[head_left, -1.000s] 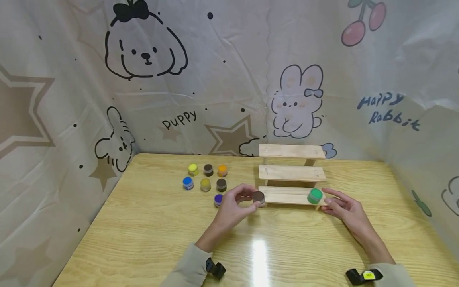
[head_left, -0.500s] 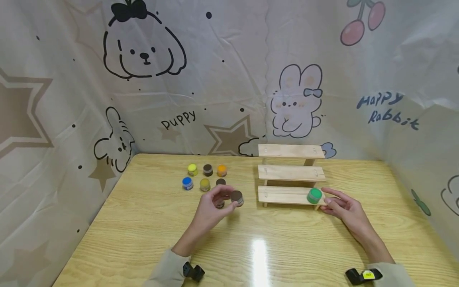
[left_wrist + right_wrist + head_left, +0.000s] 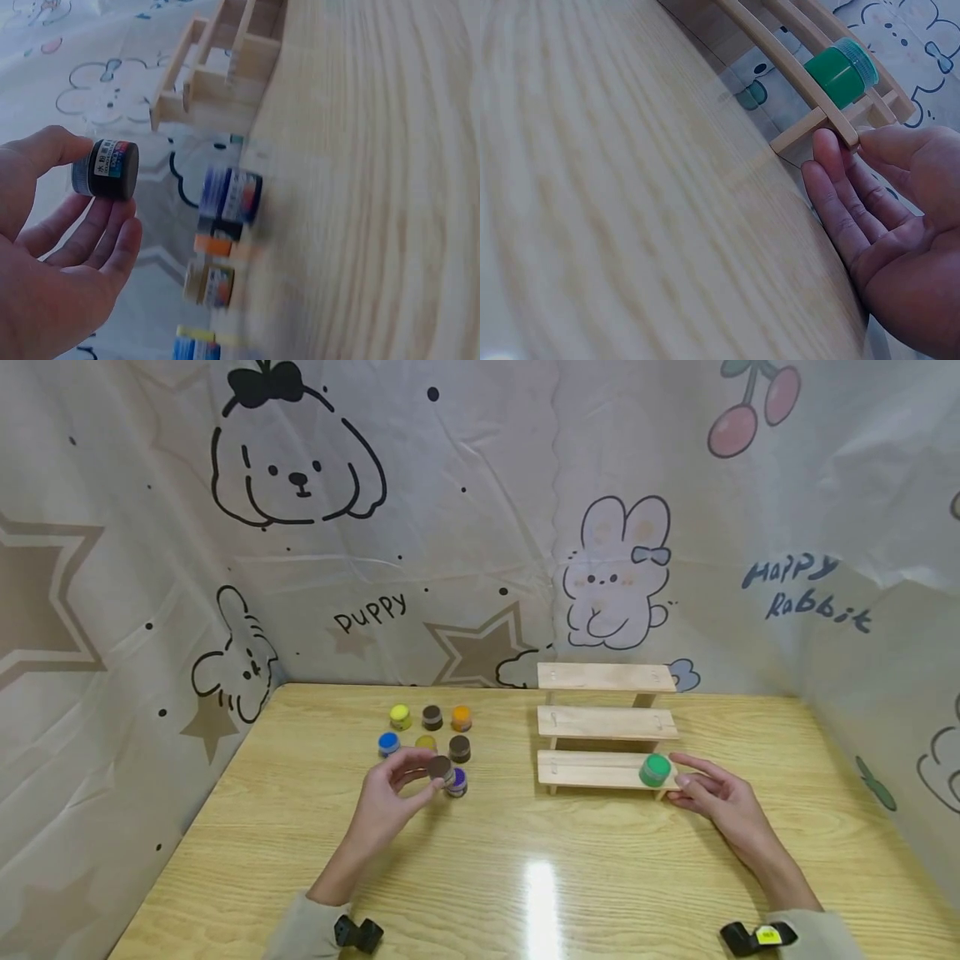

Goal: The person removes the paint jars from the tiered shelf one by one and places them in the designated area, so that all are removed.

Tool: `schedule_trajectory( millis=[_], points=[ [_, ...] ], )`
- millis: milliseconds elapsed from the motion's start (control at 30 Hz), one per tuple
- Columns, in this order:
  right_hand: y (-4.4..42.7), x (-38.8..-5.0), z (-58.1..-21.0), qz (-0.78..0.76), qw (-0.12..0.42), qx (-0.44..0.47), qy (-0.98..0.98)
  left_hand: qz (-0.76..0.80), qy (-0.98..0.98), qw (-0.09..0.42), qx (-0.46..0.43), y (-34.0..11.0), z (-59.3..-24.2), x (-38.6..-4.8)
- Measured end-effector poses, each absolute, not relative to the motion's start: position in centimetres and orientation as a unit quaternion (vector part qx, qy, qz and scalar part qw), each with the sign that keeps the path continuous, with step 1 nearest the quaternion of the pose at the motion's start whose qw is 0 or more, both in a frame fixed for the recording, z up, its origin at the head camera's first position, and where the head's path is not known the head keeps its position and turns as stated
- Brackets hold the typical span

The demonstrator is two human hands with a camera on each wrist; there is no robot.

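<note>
In the head view my left hand (image 3: 382, 800) holds a dark brown paint jar (image 3: 441, 769) between thumb and fingers, raised off the table. The left wrist view shows the label of this paint jar (image 3: 112, 166). Just beyond it stands a purple paint jar (image 3: 457, 783), partly covered by the held one. My right hand (image 3: 723, 806) pinches the right end of the lowest board of a three-tier wooden stand (image 3: 585, 768). On that board, close to the fingers, sits a green paint jar (image 3: 841, 73).
Left of the stand, several paint jars stand on the wooden table (image 3: 262, 827): yellow (image 3: 401, 717), dark (image 3: 432, 717), orange (image 3: 461, 718), blue (image 3: 388, 744), ochre (image 3: 426, 743) and another dark jar (image 3: 460, 748). A printed curtain (image 3: 465, 543) hangs behind.
My left hand has carried the dark brown jar leftward from the stand's left end to the group of jars. The right hand stays at the stand, where the green jar has not moved.
</note>
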State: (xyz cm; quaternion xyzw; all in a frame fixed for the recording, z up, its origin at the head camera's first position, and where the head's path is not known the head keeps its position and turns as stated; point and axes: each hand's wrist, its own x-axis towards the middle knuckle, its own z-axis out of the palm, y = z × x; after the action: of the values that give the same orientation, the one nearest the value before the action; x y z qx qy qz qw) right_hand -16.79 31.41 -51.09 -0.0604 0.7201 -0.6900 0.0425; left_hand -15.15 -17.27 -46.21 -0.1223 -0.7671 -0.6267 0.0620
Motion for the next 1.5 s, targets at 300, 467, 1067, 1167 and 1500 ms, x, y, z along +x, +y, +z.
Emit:
schedule_trajectory(
  millis=[300,467,1067,1167,1500],
  points=[
    [31.5,-16.9,-51.1,-0.687,0.041,-0.065,0.722,-0.615,-0.779,0.052,-0.111,-19.6,-47.1,-16.1],
    [31.4,-17.0,-51.1,-0.691,0.041,-0.07,0.719,-0.609,-0.788,0.037,-0.083,-20.3,-47.8,-16.5],
    [31.6,-16.9,-51.0,-0.684,0.039,-0.076,0.724,-0.581,-0.814,0.02,-0.023,-20.6,-48.6,-17.1],
    [31.6,-16.9,-51.1,-0.688,0.04,-0.077,0.721,-0.561,-0.827,0.021,-0.015,-20.6,-48.8,-17.1],
    [31.7,-16.8,-51.3,-0.696,0.042,-0.074,0.713,-0.542,-0.84,0.024,-0.009,-20.6,-49.1,-17.2]
  ],
)
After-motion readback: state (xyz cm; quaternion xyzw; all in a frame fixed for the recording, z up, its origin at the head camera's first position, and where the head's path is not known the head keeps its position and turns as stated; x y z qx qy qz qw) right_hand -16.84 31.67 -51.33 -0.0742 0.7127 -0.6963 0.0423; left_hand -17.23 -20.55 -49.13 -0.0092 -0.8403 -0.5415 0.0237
